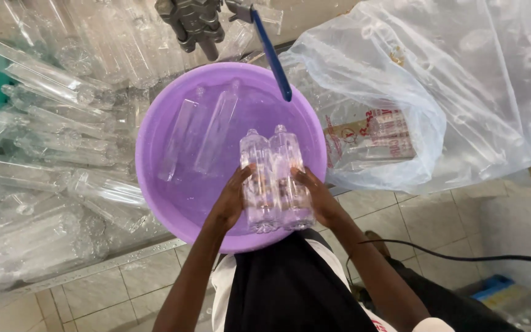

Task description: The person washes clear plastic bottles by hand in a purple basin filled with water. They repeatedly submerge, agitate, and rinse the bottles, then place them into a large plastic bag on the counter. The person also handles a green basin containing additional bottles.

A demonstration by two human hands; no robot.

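Two clear plastic bottles (275,178) lie side by side over the near rim of a purple basin (155,166), necks pointing away from me. My left hand (232,200) presses the left bottle's side, and my right hand (314,197) presses the right bottle's side, so both bottles are held together between the hands. Two more clear bottles (201,132) lie inside the basin, further back and to the left.
A heap of clear empty bottles (44,166) covers the surface left of the basin. A large clear plastic bag (437,92) of bottles sits at the right. A grey metal tap with a blue lever (271,52) hangs over the basin. Tiled floor and a black cable (462,257) lie below.
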